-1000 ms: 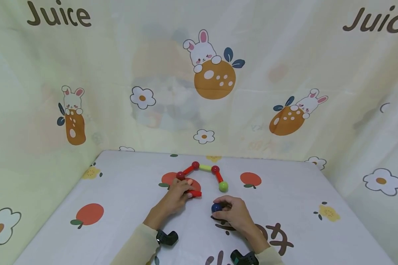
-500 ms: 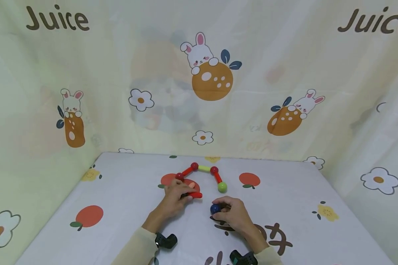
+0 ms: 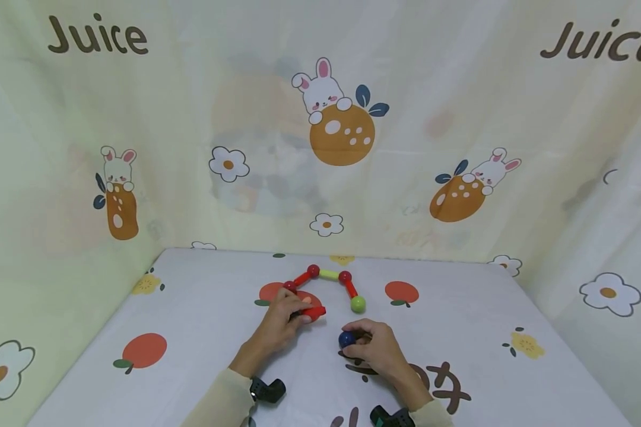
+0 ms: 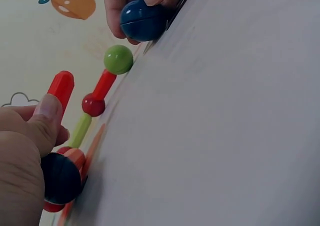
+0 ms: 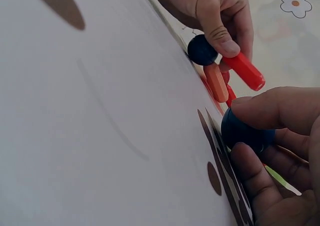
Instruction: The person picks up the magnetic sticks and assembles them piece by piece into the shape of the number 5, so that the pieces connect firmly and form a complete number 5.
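Note:
In the head view my left hand [image 3: 278, 320] pinches a red rod [image 3: 315, 312] between thumb and fingers, its free end pointing right. Below that hand, a dark blue ball [image 5: 202, 50] with an orange rod [image 5: 216, 82] against it shows in the right wrist view. My right hand [image 3: 376, 347] grips another blue ball [image 3: 346, 339] low over the cloth, the two hands a short way apart. Behind them lies a bent chain: red balls [image 3: 313, 271], red rods [image 3: 351, 289], a yellow-green rod [image 3: 329, 275] and a green ball [image 3: 358, 304] at its right end.
A white printed cloth [image 3: 219, 344] covers the table. At its back rises a cream curtain [image 3: 267, 196] with rabbit and flower prints, which also closes in both sides. A black camera strap sits on each wrist.
The red rod in my left hand has shifted slightly and its free end has turned a little. My right hand keeps its hold on the blue ball, nearly still. The chain lies as before.

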The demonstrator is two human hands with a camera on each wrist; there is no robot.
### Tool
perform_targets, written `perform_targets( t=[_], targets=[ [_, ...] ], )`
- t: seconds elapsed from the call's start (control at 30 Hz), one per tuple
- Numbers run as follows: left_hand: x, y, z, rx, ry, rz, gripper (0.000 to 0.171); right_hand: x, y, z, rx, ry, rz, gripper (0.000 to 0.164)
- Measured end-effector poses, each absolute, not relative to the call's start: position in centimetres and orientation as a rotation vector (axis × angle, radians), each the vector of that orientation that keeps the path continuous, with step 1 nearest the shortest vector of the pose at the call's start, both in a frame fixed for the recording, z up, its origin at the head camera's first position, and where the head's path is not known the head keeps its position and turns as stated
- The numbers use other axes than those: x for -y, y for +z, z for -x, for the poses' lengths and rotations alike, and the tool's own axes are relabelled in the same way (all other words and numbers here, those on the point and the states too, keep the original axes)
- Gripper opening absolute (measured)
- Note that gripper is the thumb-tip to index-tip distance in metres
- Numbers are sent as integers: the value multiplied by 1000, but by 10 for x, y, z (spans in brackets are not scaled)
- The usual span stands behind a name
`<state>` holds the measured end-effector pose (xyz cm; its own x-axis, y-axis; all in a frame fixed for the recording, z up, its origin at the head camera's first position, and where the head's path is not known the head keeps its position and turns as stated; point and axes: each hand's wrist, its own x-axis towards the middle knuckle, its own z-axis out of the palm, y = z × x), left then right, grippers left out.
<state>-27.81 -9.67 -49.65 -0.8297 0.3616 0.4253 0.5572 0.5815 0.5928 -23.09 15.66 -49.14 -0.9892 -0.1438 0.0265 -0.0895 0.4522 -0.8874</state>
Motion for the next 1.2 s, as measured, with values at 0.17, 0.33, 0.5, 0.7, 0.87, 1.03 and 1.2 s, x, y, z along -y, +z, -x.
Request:
perform_targets(
  t=[0.17, 0.33, 0.5, 0.7, 0.87, 1.03, 1.2],
  targets=[
    [95, -495, 276, 2511, -1050, 770, 37, -157, -492, 231, -2627, -1608, 214, 35],
    [98, -489, 267, 2534, -1135, 684, 40, -155, -492, 232, -2628, -1618, 255, 35],
    [104, -486, 260, 2489, -1201, 632, 36, -154, -492, 233, -2643, -1611, 307, 34],
    [99, -483, 254, 2449, -1242, 659, 33, -156, -492, 233, -2660, -1604, 315, 33],
    [92, -481, 251, 2445, -1295, 745, 30, -159, -491, 233, -2635, -1639, 311, 33],
    [87, -482, 248, 2505, -1425, 791, 27, -161, -492, 232, -2617, -1630, 274, 33],
    [85, -485, 248, 2544, -1470, 840, 24, -163, -493, 231, -2595, -1665, 303, 33]
  ],
)
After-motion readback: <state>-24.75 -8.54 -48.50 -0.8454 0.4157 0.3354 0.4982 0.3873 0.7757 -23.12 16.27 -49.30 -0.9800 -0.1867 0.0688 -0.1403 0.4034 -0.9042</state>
